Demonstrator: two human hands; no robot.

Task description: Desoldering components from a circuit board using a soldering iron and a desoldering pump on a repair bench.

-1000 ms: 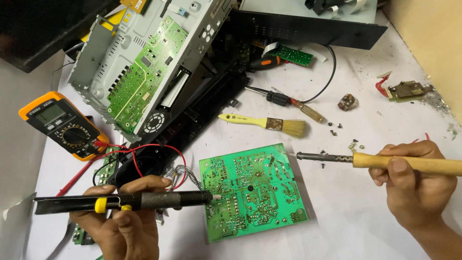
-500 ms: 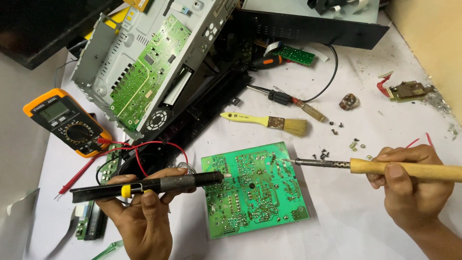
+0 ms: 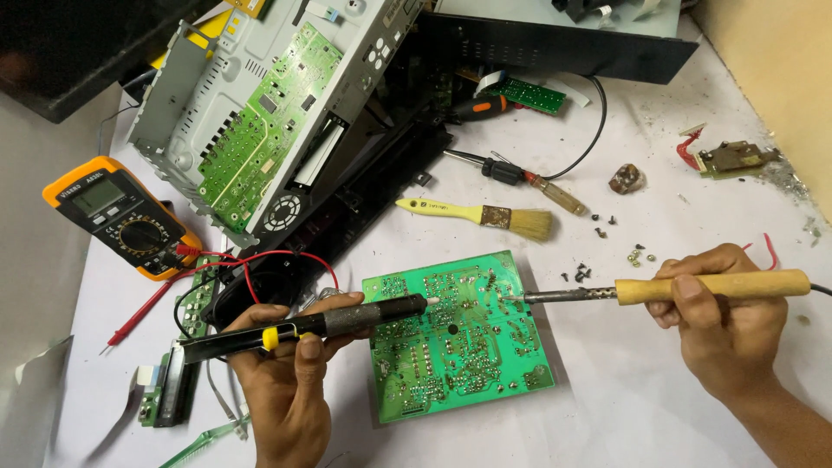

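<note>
White worktop (image 3: 659,407), matte, smudged, scattered with grit and tiny screws (image 3: 637,256); beige wall along right edge, dark slab upper left. Grey sheet-metal chassis (image 3: 260,113) tilted at top, perforated, green board bolted inside; black flat casing (image 3: 555,48) behind, long and boxy. Green circuit board (image 3: 459,342) flat at centre, solder side up, roughly square, shiny dotted joints, one round hole near middle. Orange-and-black multimeter (image 3: 117,217) at left, rubbery shell, dial and grey screen, red leads trailing toward board. Left hand (image 3: 282,381) wrapped tight around black desoldering pump (image 3: 303,322), cylindrical, yellow button, pale tip resting over upper part of board; fingers curled fully closed on barrel, thumb on top. Right hand (image 3: 724,325) closed around soldering iron (image 3: 676,289), smooth wooden handle, scorched metal shaft, tip touching board near top right edge, just beside pump tip; fingers folded over handle, thumb underneath. Yellow-handled brush (image 3: 481,213) above board, pale bristles, rusty ferrule. Screwdriver (image 3: 520,178) with amber handle beside it; second one, orange-and-black (image 3: 477,107), higher up. Small green board (image 3: 533,94) near black casing, black cable looping past. Brownish lump (image 3: 626,178) and rusty bracket (image 3: 732,158) far right.
</note>
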